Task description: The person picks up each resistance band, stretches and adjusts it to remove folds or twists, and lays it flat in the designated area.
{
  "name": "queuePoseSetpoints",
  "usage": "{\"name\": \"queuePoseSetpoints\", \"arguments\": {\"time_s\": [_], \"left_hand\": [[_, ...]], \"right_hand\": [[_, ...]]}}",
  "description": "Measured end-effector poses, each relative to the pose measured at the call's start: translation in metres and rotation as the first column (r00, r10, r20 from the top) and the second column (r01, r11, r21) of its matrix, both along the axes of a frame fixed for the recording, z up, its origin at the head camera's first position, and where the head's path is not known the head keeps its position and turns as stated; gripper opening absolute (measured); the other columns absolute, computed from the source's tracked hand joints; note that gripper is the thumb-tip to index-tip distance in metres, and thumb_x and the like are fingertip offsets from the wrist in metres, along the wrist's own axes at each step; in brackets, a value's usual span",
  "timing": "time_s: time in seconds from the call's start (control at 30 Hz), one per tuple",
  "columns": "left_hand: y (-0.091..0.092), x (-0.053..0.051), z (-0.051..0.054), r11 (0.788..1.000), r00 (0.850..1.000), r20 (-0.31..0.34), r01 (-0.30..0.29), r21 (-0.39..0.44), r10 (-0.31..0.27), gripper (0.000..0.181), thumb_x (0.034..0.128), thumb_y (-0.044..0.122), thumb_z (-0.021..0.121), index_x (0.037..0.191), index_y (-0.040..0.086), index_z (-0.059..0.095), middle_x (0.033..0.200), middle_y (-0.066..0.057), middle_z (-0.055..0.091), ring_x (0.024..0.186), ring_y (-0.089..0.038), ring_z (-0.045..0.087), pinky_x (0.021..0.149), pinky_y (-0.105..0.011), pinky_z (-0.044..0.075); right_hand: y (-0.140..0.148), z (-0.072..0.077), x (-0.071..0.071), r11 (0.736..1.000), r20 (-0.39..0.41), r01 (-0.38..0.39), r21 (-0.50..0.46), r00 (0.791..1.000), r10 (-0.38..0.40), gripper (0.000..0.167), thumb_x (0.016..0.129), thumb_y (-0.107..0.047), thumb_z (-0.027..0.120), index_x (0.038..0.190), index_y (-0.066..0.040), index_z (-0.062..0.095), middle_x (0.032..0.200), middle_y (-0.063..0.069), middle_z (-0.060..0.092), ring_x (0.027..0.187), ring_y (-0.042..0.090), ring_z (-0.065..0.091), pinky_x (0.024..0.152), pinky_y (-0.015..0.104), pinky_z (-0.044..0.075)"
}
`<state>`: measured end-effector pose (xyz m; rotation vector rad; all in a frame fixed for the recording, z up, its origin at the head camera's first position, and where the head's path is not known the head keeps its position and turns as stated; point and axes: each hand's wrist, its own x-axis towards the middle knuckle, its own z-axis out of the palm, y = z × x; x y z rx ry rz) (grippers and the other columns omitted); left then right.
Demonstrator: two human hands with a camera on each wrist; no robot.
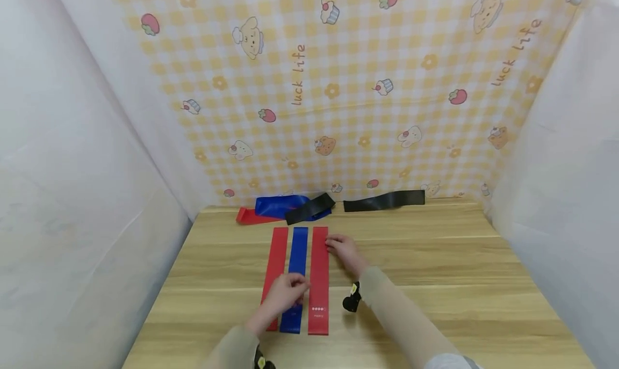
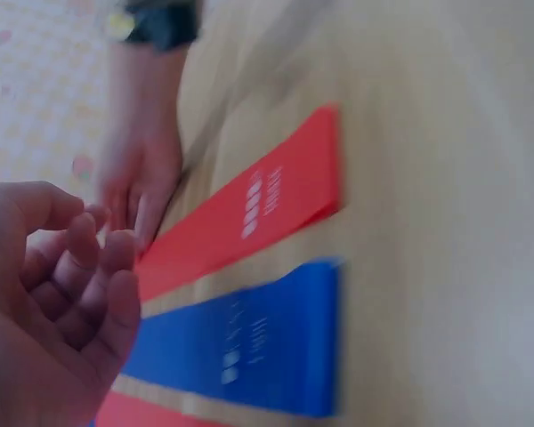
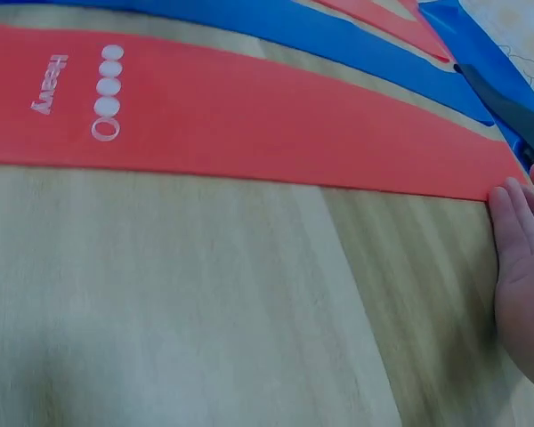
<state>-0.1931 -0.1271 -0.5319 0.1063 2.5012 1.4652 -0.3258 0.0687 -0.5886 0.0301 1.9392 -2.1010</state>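
Note:
Three flat resistance bands lie side by side on the wooden table: a red band (image 1: pixel 276 255) on the left, a blue band (image 1: pixel 299 251) in the middle, and a red band (image 1: pixel 318 272) marked "Heavy" on the right. My right hand (image 1: pixel 344 252) touches the far right edge of the "Heavy" band with nearly straight fingers (image 3: pixel 513 218). Above the blue band hovers my left hand (image 1: pixel 284 292), its fingers loosely curled around nothing, as the left wrist view shows. It hides part of the blue band and the left red one.
At the back of the table (image 1: pixel 435 261), a red band (image 1: pixel 251 217), a blue band (image 1: pixel 278 204) and a black band (image 1: pixel 309 209) overlap in a pile. Another black band (image 1: pixel 384 201) lies to their right, near the checked cloth (image 1: pixel 358 116). White sheets hang on both sides.

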Motion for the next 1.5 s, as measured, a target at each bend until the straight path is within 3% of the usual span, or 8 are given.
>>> {"name": "queuePoseSetpoints", "arguments": {"time_s": [0.3,0.47,0.63,0.73,0.83,1.07,1.3,1.5], "left_hand": [[-0.016,-0.080,-0.005,0.993,0.978,-0.174,-0.121,-0.007,0.118,0.019,0.0941,0.017,0.065,0.097,0.000,0.072,0.078,-0.010,0.066,0.064,-0.014,0.056,0.059,-0.028,0.047],[-0.027,-0.108,-0.010,0.981,0.956,-0.239,-0.189,-0.049,0.173,0.015,0.0927,0.012,0.065,0.097,-0.001,0.072,0.079,-0.005,0.065,0.067,-0.018,0.055,0.061,-0.030,0.049],[-0.038,-0.130,-0.016,0.958,0.937,-0.297,-0.237,-0.158,0.183,0.020,0.0923,0.009,0.062,0.105,-0.003,0.071,0.097,-0.014,0.069,0.086,-0.028,0.062,0.077,-0.042,0.052],[-0.043,-0.140,-0.020,0.942,0.941,-0.313,-0.217,-0.255,0.132,0.027,0.0925,0.011,0.061,0.115,-0.003,0.067,0.113,-0.020,0.066,0.104,-0.035,0.061,0.091,-0.049,0.048],[-0.045,-0.148,-0.022,0.921,0.958,-0.281,-0.164,-0.354,0.063,0.038,0.0943,0.016,0.061,0.127,-0.003,0.060,0.129,-0.024,0.057,0.120,-0.041,0.051,0.101,-0.055,0.040],[-0.044,-0.157,-0.022,0.851,0.993,-0.118,-0.050,-0.523,-0.014,0.057,0.0987,0.034,0.052,0.148,0.008,0.039,0.151,-0.027,0.028,0.138,-0.049,0.019,0.104,-0.071,0.018],[-0.043,-0.164,-0.028,0.832,0.999,-0.039,0.002,-0.554,-0.028,0.060,0.1010,0.042,0.043,0.152,0.013,0.031,0.155,-0.030,0.015,0.141,-0.050,0.004,0.105,-0.073,0.005],[-0.030,-0.175,-0.030,0.834,0.999,-0.015,0.017,-0.552,-0.030,0.062,0.1011,0.044,0.040,0.151,0.008,0.032,0.156,-0.027,0.014,0.142,-0.048,0.001,0.104,-0.074,-0.002]], "right_hand": [[0.002,-0.001,-0.003,0.999,-0.068,-0.015,0.035,0.998,0.018,0.034,0.095,-0.008,0.061,0.124,0.009,0.059,0.122,0.024,0.060,0.102,0.024,0.062,0.088,0.031,0.052],[0.003,-0.002,-0.002,0.994,-0.075,-0.021,0.104,0.997,0.029,0.034,0.094,-0.011,0.063,0.123,0.006,0.062,0.120,0.018,0.062,0.100,0.020,0.061,0.087,0.031,0.052],[0.001,-0.001,0.000,0.983,-0.084,-0.018,0.182,0.996,0.034,0.030,0.094,-0.013,0.064,0.120,0.001,0.065,0.118,0.011,0.063,0.100,0.018,0.059,0.088,0.032,0.051],[-0.001,-0.002,0.000,0.981,-0.087,-0.023,0.192,0.995,0.040,0.027,0.095,-0.013,0.063,0.117,0.001,0.067,0.116,0.010,0.065,0.101,0.018,0.059,0.089,0.032,0.051],[-0.002,-0.003,0.000,0.980,-0.087,-0.014,0.199,0.996,0.032,0.027,0.095,-0.016,0.063,0.115,0.001,0.069,0.115,0.009,0.066,0.104,0.019,0.060,0.090,0.033,0.051],[-0.004,-0.008,-0.003,0.972,-0.150,0.023,0.232,0.989,0.013,0.023,0.092,-0.014,0.066,0.106,0.003,0.072,0.119,0.014,0.066,0.115,0.029,0.058,0.097,0.040,0.047],[-0.009,-0.011,-0.004,0.970,-0.166,0.030,0.242,0.986,0.011,0.018,0.091,-0.013,0.067,0.097,0.002,0.075,0.118,0.014,0.066,0.116,0.031,0.057,0.099,0.042,0.045],[-0.005,-0.011,-0.006,0.969,-0.153,0.051,0.240,0.988,-0.014,0.020,0.093,-0.014,0.065,0.100,0.003,0.074,0.117,0.013,0.066,0.115,0.029,0.057,0.098,0.041,0.046]]}}
